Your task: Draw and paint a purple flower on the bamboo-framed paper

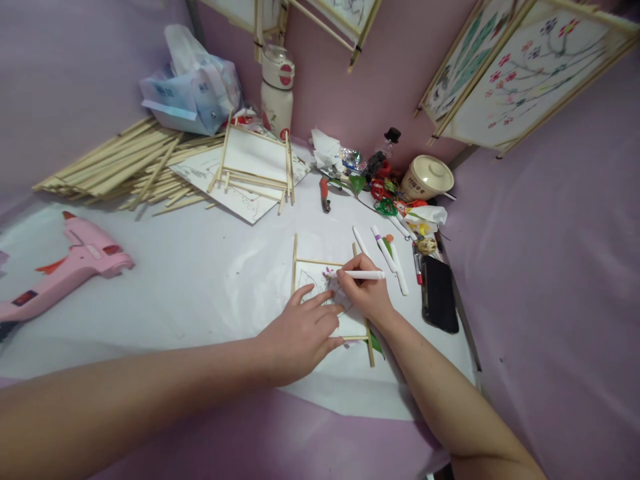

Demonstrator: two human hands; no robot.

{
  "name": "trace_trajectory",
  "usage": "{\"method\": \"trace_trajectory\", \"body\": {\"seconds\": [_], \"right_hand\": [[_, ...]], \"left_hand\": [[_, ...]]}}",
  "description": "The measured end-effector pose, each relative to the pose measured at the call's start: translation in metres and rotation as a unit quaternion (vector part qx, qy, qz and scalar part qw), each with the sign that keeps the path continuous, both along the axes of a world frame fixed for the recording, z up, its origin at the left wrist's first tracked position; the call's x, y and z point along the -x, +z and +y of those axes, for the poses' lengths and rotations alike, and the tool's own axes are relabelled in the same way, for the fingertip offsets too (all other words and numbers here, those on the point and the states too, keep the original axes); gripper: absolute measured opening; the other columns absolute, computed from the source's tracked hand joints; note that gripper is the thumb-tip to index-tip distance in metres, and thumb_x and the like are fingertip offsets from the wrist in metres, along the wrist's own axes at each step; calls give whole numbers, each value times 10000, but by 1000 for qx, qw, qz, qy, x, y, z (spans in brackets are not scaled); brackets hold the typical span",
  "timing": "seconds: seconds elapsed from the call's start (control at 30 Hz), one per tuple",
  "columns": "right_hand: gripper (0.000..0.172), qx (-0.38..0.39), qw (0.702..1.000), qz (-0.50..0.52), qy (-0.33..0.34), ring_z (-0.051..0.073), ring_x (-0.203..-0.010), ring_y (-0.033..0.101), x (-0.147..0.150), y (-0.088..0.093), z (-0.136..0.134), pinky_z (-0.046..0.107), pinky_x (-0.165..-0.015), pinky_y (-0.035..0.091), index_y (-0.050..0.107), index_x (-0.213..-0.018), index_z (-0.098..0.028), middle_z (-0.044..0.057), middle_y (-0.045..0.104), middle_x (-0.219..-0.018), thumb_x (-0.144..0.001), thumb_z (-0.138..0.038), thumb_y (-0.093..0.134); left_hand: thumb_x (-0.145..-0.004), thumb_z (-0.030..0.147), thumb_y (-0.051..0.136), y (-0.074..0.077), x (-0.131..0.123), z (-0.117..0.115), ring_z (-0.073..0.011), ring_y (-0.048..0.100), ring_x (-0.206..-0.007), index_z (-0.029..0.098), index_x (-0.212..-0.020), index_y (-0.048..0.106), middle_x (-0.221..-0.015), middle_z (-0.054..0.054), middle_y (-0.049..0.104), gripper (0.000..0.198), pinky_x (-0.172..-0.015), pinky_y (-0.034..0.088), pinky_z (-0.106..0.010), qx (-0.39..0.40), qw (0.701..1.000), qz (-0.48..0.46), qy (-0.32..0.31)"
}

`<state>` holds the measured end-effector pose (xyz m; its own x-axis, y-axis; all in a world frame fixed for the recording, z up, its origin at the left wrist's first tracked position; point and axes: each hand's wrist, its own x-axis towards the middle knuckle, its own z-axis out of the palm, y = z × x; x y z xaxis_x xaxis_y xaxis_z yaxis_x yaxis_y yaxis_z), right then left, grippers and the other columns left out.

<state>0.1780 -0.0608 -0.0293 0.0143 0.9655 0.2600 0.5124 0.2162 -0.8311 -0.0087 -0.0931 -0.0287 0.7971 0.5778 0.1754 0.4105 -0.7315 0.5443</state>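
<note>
A small picture (354, 325) in a frame of thin wooden sticks lies on the white-covered table. It carries dark line drawing and a small purple flower near the top. My right hand (367, 293) grips a white marker (367, 275), its tip down at the purple flower. Across the lower left of the picture rests my left hand (305, 333), flat with fingers spread. Part of the drawing is hidden under both hands. Just right of the frame lie several loose white markers (384, 249). A green leaf (376, 342) peeks out from under the frame's lower right corner.
A pink glue gun (83, 260) lies at the left. Behind are a pile of wooden sticks (115, 163), a tissue pack (195, 93), a bottle (277, 93) and another stick frame (257, 153). A black phone (439, 293) and lidded tub (427, 178) stand right. Framed pictures (530, 73) hang above.
</note>
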Motion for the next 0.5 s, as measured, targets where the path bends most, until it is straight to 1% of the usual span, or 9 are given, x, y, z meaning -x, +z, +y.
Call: {"method": "trace_trajectory", "body": {"seconds": [0.5], "right_hand": [[139, 0, 1000, 11, 0, 98, -501, 433, 0, 1, 0, 235, -489, 341, 519, -724, -214, -68, 485, -555, -815, -246, 619]], "left_hand": [[-990, 342, 410, 1, 1, 0, -263, 421, -1359, 180, -958, 623, -1309, -63, 630, 270, -1160, 155, -514, -13, 1000, 3, 2]]}}
